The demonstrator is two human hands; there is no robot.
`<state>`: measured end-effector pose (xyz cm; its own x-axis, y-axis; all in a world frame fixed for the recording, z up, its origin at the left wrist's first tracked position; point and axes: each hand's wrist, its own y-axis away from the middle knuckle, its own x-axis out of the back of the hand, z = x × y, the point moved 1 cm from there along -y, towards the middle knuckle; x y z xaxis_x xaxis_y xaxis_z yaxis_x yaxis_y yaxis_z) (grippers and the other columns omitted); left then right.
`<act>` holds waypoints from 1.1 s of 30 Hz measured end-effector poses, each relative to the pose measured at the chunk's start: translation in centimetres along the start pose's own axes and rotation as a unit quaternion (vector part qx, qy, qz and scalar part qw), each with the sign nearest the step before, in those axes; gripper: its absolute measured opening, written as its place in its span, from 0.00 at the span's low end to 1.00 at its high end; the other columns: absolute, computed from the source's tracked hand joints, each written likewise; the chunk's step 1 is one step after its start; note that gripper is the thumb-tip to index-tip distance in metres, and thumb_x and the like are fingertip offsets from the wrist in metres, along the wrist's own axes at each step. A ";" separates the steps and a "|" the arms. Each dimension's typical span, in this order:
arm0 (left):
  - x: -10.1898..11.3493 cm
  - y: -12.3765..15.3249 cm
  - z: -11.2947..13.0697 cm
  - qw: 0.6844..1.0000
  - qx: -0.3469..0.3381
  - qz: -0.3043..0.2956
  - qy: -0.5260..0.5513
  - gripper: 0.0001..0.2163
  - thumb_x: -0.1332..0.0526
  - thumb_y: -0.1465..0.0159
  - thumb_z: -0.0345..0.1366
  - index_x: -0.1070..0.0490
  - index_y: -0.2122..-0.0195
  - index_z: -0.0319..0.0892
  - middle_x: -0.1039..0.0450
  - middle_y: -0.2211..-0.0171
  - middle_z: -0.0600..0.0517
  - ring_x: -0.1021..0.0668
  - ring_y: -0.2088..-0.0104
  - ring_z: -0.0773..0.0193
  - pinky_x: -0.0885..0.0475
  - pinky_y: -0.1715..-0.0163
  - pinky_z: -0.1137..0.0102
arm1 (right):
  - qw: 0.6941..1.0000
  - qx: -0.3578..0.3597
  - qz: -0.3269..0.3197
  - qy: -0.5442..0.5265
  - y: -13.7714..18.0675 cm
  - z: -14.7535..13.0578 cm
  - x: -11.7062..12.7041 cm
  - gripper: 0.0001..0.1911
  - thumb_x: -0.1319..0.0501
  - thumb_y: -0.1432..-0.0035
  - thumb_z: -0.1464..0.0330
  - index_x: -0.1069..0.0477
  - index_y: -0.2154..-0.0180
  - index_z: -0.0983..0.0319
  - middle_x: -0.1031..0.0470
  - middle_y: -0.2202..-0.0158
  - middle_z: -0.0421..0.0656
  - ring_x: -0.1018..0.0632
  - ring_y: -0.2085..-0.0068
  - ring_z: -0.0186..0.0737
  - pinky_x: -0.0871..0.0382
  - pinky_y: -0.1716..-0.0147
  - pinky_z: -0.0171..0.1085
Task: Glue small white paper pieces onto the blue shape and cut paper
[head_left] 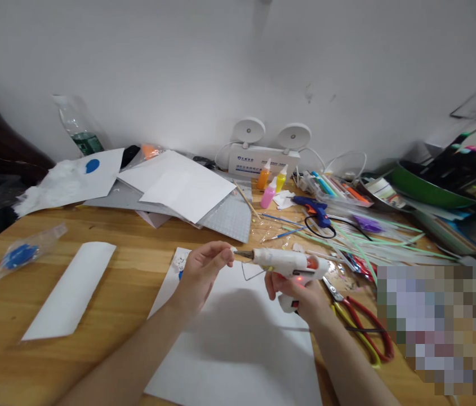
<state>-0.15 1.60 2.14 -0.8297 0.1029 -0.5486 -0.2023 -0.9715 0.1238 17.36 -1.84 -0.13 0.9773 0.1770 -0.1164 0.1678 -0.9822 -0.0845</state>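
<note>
Over the large white paper sheet, toward the near edge of the wooden worktop: my right hand grips the white plastic glue gun, my left hand pinches what looks like a tiny white scrap just off its metal nozzle. Red light glowing, nozzle's probably hot; a slip could burn my fingertips. Oversqueezing could drip glue below.

You have soft, moderate indoor light, apparently from above: a broad, blurry-edged shadow falls on the white sheet beneath your hands. A red light glows on the glue gun. The wall dims toward the corners; you get wide-angle stretching at the edges, slight overall softness, and a pixelated block at lower right.
</note>
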 end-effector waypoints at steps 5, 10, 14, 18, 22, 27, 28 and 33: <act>-0.1 0.0 0.0 1.000 0.003 -0.005 0.007 0.06 0.34 0.54 0.35 0.26 0.75 0.41 0.31 0.81 0.57 0.31 0.77 0.74 0.37 0.70 0.76 | 1.000 0.000 0.007 -0.007 0.0 0.0 -0.1 0.08 0.43 0.55 0.70 0.36 0.83 0.63 0.36 0.85 0.38 0.34 0.81 0.33 0.45 0.81 0.33; -0.1 0.1 0.0 1.000 0.004 -0.004 0.006 0.06 0.34 0.54 0.35 0.26 0.75 0.41 0.32 0.82 0.56 0.30 0.77 0.73 0.36 0.70 0.75 | 1.000 0.003 0.019 -0.003 0.0 0.1 0.0 0.08 0.43 0.56 0.69 0.36 0.83 0.63 0.36 0.85 0.38 0.35 0.81 0.33 0.46 0.82 0.33; -0.1 0.0 0.0 1.000 0.003 -0.011 0.003 0.06 0.34 0.54 0.35 0.26 0.75 0.41 0.32 0.81 0.56 0.30 0.77 0.74 0.36 0.71 0.76 | 1.000 -0.014 0.012 0.015 0.1 -0.2 0.1 0.07 0.43 0.55 0.70 0.36 0.82 0.63 0.36 0.84 0.39 0.35 0.81 0.33 0.46 0.83 0.33; -0.1 0.1 0.1 1.000 -0.004 -0.017 0.001 0.06 0.34 0.53 0.35 0.26 0.75 0.40 0.32 0.81 0.56 0.30 0.76 0.73 0.36 0.71 0.75 | 1.000 -0.007 0.013 0.009 0.0 -0.1 0.1 0.08 0.44 0.56 0.68 0.36 0.83 0.63 0.36 0.85 0.39 0.34 0.81 0.33 0.45 0.82 0.33; -0.1 0.1 0.2 1.000 -0.005 -0.021 -0.002 0.06 0.34 0.53 0.35 0.27 0.74 0.40 0.32 0.81 0.56 0.30 0.76 0.72 0.36 0.70 0.75 | 1.000 -0.003 0.029 0.004 0.0 0.3 0.1 0.08 0.43 0.57 0.68 0.35 0.82 0.63 0.37 0.85 0.38 0.35 0.82 0.33 0.45 0.82 0.33; -0.1 0.1 0.2 1.000 -0.005 -0.027 -0.004 0.05 0.35 0.52 0.35 0.27 0.75 0.40 0.32 0.81 0.56 0.30 0.76 0.72 0.37 0.70 0.75 | 1.000 -0.012 0.025 0.006 0.1 0.2 0.1 0.08 0.43 0.56 0.67 0.36 0.82 0.63 0.37 0.85 0.39 0.36 0.82 0.33 0.47 0.84 0.33; -0.1 0.1 0.1 1.000 -0.006 -0.027 -0.003 0.05 0.35 0.53 0.35 0.27 0.75 0.40 0.32 0.81 0.56 0.30 0.76 0.72 0.37 0.70 0.75 | 1.000 -0.011 0.023 0.006 0.1 0.1 0.0 0.08 0.43 0.56 0.67 0.36 0.82 0.63 0.37 0.85 0.39 0.36 0.82 0.33 0.47 0.84 0.33; 0.0 0.1 0.1 1.000 -0.009 -0.026 -0.008 0.06 0.34 0.53 0.36 0.27 0.75 0.40 0.32 0.81 0.55 0.30 0.76 0.71 0.37 0.71 0.74 | 0.999 -0.021 0.030 0.032 0.1 -0.1 0.1 0.09 0.44 0.55 0.66 0.36 0.82 0.63 0.37 0.85 0.39 0.36 0.82 0.32 0.47 0.85 0.32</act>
<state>-0.21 1.51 2.28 -0.8269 0.1571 -0.5399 -0.2362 -0.9684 0.0801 17.52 -1.94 -0.03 0.9918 0.1146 -0.0561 0.1127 -0.9929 -0.0370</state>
